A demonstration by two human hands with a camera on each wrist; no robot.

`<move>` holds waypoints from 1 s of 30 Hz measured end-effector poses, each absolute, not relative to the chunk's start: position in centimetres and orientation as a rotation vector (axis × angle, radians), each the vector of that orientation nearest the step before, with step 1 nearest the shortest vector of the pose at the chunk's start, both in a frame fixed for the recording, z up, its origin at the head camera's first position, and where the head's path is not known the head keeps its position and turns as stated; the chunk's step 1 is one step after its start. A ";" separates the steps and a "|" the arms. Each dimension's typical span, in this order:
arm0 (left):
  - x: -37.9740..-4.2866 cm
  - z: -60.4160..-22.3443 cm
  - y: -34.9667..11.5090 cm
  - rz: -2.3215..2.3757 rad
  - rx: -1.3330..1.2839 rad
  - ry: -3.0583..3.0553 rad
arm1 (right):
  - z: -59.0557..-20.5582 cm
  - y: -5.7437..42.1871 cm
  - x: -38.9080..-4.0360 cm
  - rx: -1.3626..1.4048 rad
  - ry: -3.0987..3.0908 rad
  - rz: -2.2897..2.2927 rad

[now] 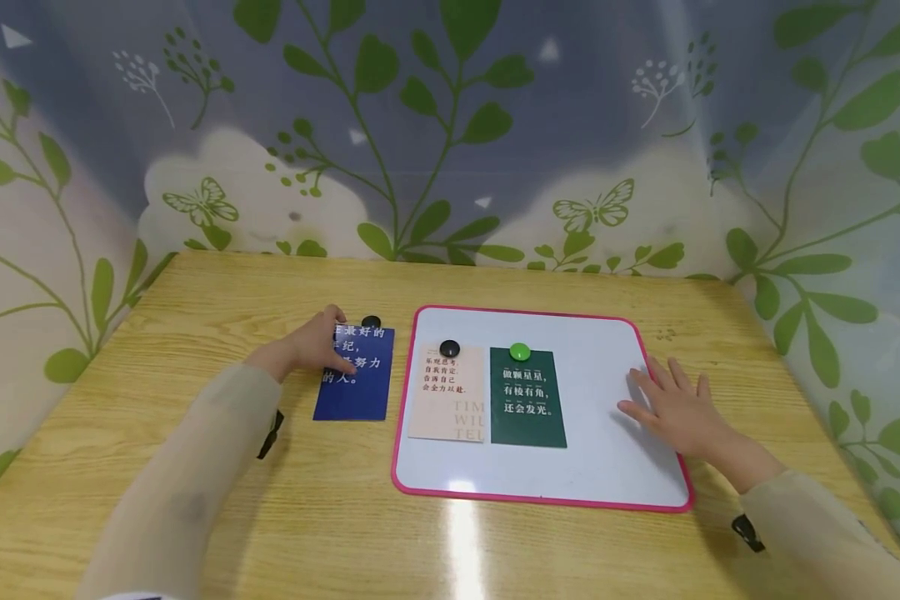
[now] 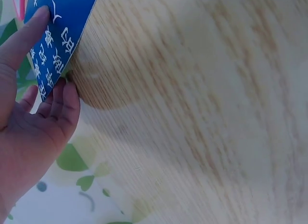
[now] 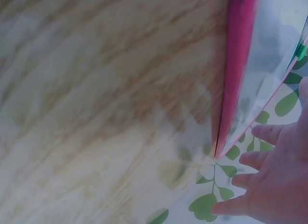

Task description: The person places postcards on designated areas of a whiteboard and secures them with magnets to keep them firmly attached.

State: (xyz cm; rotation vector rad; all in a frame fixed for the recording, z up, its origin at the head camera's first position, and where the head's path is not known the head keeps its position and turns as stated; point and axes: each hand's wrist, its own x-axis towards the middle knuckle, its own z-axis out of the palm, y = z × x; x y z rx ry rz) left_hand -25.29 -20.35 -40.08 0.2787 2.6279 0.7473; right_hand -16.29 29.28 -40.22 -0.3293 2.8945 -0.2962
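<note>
A blue card with white Chinese characters is at the left of the whiteboard. My left hand grips its upper left part, the thumb lying across the printed face and the other fingers at the far edge. Just past the card's top edge shows a black round magnet. Over the right edge of the whiteboard is my right hand, fingers spread and holding nothing. On the board are a cream card under a black magnet and a dark green card under a green magnet.
The pink-rimmed whiteboard lies on a wooden table. Leaf-and-butterfly patterned cloth covers the walls behind and at both sides. Black straps show at both wrists.
</note>
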 end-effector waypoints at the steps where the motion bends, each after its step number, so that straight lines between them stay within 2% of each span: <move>1: -25.3 -40.2 -20.4 0.765 0.268 2.620 | -40.3 29.3 -16.3 -0.332 2.893 -0.294; 16: -24.8 -40.1 -22.9 1.138 0.014 2.526 | -41.6 31.2 -16.7 -0.386 2.874 -0.286; 30: -24.3 -40.1 -24.1 1.382 -0.047 2.348 | -41.6 31.5 -16.8 -0.406 2.858 -0.265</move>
